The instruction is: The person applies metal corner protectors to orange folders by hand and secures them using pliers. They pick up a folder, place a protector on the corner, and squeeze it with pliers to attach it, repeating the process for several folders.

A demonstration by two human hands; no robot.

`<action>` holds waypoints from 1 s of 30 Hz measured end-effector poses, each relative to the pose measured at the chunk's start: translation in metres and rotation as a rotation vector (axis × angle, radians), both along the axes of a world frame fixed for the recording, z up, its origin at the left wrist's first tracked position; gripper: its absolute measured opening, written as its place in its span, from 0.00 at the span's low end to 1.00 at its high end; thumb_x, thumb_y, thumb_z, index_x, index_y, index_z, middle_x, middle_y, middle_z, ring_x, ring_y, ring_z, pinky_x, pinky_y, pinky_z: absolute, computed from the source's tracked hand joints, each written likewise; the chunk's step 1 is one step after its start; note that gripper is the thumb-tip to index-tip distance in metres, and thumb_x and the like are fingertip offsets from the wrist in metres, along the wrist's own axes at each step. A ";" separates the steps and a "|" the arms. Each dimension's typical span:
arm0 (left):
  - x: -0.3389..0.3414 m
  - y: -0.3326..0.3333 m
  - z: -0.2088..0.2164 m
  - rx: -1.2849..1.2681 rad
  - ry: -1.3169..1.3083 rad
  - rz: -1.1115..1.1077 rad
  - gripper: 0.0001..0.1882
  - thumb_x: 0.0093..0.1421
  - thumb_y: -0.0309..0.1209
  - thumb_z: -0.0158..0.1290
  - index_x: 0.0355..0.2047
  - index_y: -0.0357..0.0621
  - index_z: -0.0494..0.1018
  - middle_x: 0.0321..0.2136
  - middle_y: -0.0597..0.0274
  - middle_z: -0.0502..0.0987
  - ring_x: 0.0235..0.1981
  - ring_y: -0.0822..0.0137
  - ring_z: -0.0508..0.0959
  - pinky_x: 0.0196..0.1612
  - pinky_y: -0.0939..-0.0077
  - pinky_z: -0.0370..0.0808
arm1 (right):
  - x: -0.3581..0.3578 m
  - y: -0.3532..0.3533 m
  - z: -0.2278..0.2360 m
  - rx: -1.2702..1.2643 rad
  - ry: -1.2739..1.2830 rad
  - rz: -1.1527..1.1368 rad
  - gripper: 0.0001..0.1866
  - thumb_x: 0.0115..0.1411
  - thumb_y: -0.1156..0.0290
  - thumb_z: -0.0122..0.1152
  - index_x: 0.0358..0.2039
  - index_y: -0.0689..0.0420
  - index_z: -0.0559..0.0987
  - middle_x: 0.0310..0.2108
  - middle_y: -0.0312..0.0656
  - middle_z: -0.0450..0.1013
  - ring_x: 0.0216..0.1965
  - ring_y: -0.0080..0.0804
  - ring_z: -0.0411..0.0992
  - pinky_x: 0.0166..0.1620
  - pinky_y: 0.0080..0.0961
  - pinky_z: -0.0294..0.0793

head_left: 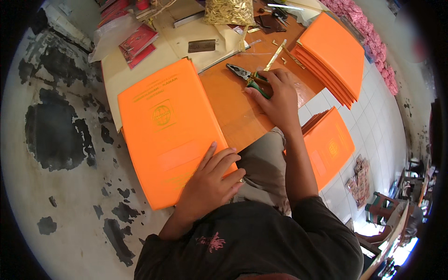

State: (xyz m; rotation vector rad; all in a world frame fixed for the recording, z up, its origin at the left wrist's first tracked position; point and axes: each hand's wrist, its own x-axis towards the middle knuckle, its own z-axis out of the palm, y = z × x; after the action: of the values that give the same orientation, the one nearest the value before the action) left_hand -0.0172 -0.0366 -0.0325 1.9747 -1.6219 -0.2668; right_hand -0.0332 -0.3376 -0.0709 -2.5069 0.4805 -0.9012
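A large orange folder [163,135] with gold print lies tilted across the left part of the work table. My left hand [210,179] rests on its lower right corner, fingers stretched out and spread over the cover. Further right, my right hand [280,95] is closed round the green handles of a pair of pliers [240,71]. The pliers' jaws point left, over the brown table top. Just beyond them lie a thin gold strip [275,55] and small gold corner pieces [284,60].
A stack of orange folders [331,51] stands at the far right, with another stack [332,148] lower down. At the back sits a clear bag of gold metal pieces [228,11]. Red booklets [138,43] and a dark plate [201,45] lie at the back left.
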 end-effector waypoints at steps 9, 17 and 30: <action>-0.001 -0.001 0.000 -0.012 -0.008 0.009 0.16 0.64 0.35 0.71 0.49 0.47 0.80 0.59 0.54 0.78 0.72 0.50 0.74 0.81 0.34 0.62 | -0.001 -0.002 -0.003 -0.037 -0.007 -0.005 0.31 0.60 0.48 0.82 0.54 0.59 0.88 0.46 0.47 0.81 0.50 0.51 0.77 0.54 0.47 0.78; 0.001 -0.001 0.002 -0.019 -0.003 0.003 0.16 0.64 0.34 0.72 0.48 0.46 0.79 0.58 0.55 0.78 0.72 0.50 0.74 0.82 0.36 0.62 | 0.000 0.000 -0.003 -0.021 -0.026 -0.016 0.30 0.60 0.49 0.82 0.55 0.57 0.88 0.45 0.47 0.81 0.51 0.51 0.77 0.55 0.47 0.77; 0.000 0.000 -0.001 -0.035 -0.027 0.009 0.17 0.63 0.36 0.72 0.48 0.47 0.81 0.58 0.56 0.78 0.71 0.51 0.75 0.82 0.37 0.62 | -0.002 0.001 -0.005 -0.106 -0.035 -0.099 0.28 0.62 0.50 0.81 0.55 0.55 0.88 0.47 0.47 0.81 0.54 0.51 0.76 0.57 0.47 0.76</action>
State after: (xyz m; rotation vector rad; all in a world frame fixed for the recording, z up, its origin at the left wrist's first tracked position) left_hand -0.0171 -0.0367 -0.0331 1.9673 -1.6231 -0.2071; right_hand -0.0352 -0.3366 -0.0757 -2.5765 0.5631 -1.0314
